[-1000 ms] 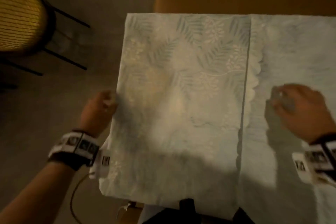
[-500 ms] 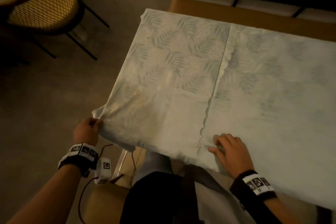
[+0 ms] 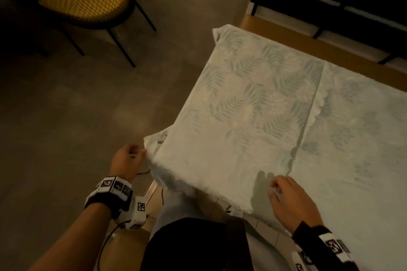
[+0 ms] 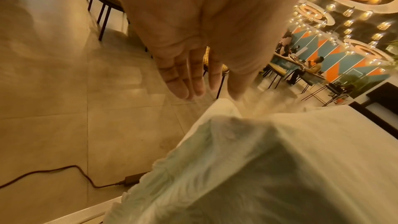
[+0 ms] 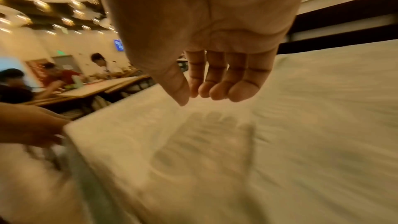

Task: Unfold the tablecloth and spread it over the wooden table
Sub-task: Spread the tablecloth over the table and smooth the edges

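Observation:
A pale tablecloth [image 3: 253,116] with a fern print covers the left end of the wooden table [image 3: 286,37]. A scalloped edge [image 3: 318,108] crosses the cloth, with another layer to its right. My left hand [image 3: 130,157] is at the near-left corner, which sticks out past the table. In the left wrist view the thumb [image 4: 241,84] meets the raised cloth [image 4: 280,159] while the other fingers lie straight. My right hand [image 3: 290,202] hovers just above the cloth's front edge with loose fingers [image 5: 215,83] holding nothing. Its shadow falls on the cloth [image 5: 301,125].
A chair with a yellow woven seat [image 3: 88,0] stands on the floor to the far left. Dark railing [image 3: 330,6] runs behind the table. A cable [image 4: 53,173] lies on the tiles near the table's corner. My legs [image 3: 193,246] are against the front edge.
My right hand has lifted off the cloth, where it pressed flat half a second ago. The left hand stays at the near-left corner. My view has swung left.

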`<state>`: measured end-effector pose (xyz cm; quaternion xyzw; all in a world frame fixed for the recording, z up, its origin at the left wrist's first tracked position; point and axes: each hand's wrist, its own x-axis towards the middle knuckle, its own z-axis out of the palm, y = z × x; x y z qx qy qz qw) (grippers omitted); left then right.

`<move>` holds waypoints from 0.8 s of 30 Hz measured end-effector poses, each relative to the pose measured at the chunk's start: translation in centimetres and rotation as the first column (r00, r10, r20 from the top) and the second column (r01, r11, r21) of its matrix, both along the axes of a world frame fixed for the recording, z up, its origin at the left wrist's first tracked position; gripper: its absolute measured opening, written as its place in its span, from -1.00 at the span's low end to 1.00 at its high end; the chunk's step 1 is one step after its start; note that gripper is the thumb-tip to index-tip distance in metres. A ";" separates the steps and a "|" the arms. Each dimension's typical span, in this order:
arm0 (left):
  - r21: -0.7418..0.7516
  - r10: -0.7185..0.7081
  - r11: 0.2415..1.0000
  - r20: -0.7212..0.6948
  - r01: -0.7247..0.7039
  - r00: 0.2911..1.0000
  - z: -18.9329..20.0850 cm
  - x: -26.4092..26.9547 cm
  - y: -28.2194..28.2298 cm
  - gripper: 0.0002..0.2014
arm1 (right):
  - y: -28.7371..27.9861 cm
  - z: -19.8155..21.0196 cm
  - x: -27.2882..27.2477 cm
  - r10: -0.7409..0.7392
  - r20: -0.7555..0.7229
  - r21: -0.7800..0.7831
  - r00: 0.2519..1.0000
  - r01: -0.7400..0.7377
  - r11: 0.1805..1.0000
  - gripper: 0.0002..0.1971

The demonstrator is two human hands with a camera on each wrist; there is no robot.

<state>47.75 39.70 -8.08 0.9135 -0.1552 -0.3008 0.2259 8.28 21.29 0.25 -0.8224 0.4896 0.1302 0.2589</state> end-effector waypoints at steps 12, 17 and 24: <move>-0.006 -0.360 0.923 -0.366 0.385 0.858 -7.1 5.0 -3.7 -0.76 | 7.4 -4.8 31.4 0.685 -0.154 0.110 0.712 -0.677 0.728 -0.45; -0.065 0.114 0.985 -0.459 -0.161 0.881 -8.4 6.2 -0.7 -0.76 | 8.0 -6.3 31.1 0.662 -0.215 0.060 0.718 -0.667 0.742 -0.65; -0.137 -0.180 0.983 -0.555 0.124 0.812 -7.9 8.6 4.5 -0.62 | 8.2 -6.3 31.3 0.622 -0.224 0.016 0.750 -0.636 0.772 -0.61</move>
